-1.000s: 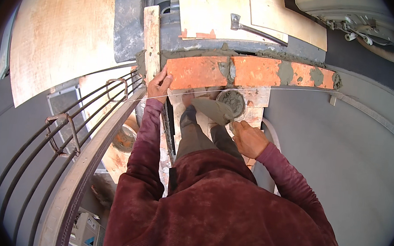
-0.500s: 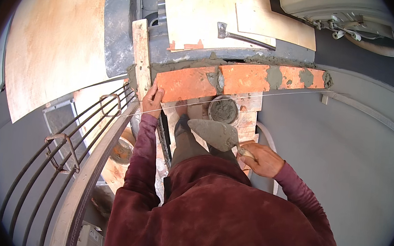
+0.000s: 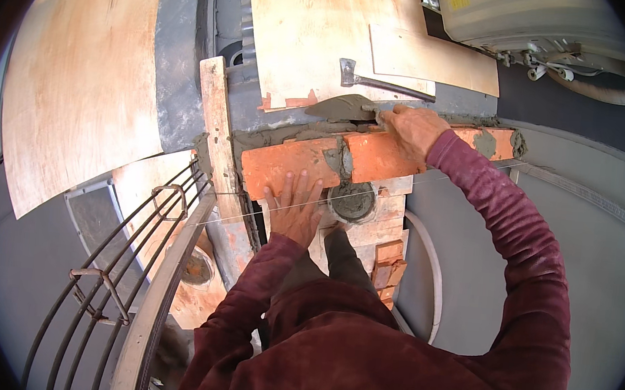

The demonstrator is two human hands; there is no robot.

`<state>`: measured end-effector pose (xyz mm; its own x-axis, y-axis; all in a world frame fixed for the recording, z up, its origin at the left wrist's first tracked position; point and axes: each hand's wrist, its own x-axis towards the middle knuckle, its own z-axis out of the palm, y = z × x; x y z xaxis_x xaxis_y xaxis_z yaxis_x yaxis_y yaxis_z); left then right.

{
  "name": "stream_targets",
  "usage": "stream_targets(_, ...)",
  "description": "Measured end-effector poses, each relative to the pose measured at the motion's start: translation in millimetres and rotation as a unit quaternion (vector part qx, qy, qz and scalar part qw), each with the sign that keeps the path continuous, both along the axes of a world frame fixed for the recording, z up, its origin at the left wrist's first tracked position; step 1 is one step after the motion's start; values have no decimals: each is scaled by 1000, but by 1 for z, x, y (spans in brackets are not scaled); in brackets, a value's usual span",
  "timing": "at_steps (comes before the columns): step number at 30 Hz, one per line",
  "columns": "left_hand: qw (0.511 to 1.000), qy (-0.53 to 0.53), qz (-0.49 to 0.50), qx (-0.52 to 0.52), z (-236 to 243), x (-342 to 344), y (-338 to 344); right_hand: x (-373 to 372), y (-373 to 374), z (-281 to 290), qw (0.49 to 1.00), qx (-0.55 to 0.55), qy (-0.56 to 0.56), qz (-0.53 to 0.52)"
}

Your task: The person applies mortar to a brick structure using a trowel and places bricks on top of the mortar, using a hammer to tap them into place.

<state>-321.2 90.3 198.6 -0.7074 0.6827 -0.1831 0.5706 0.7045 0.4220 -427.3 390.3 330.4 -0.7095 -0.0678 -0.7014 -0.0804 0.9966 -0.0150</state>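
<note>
My left hand (image 3: 296,208) lies with spread fingers against the near face of the leftmost orange brick (image 3: 279,164). Behind the bricks, my right hand (image 3: 413,133) grips a trowel (image 3: 344,107) by its handle, which the fingers mostly cover. The trowel's blade is coated in grey mortar and lies over the back edge of the row, pointing left. A second brick (image 3: 379,158) stands to the right, with a mortar-smeared joint (image 3: 341,160) between the two. A thin string line (image 3: 395,181) runs across in front of the bricks.
A hammer (image 3: 382,82) lies on plywood (image 3: 320,25) beyond the row. An upright board (image 3: 219,112) stands at its left end, near steel bars (image 3: 98,265). A bucket of mortar (image 3: 353,201) and loose bricks (image 3: 388,268) are below. A machine casing (image 3: 528,21) is at far right.
My left hand has gone from the leftmost brick's left end to spread over its front face. My right hand has carried the trowel up and forward from near my waist to behind the bricks.
</note>
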Motion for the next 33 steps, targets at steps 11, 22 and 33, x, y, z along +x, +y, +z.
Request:
stream_targets(11, 999, -49, 22, 1, 11, -1, 5, -38, -14, -29, 989, -113, -79, 50)
stream_targets(22, 999, -42, 32, -12, 10, -1, 10, -96, 23, -45, 934, -192, -259, -152)
stream_targets(33, 999, -26, 29, 2, -6, 5, 8, -9, 73, 51, 863, -374, -174, -291)
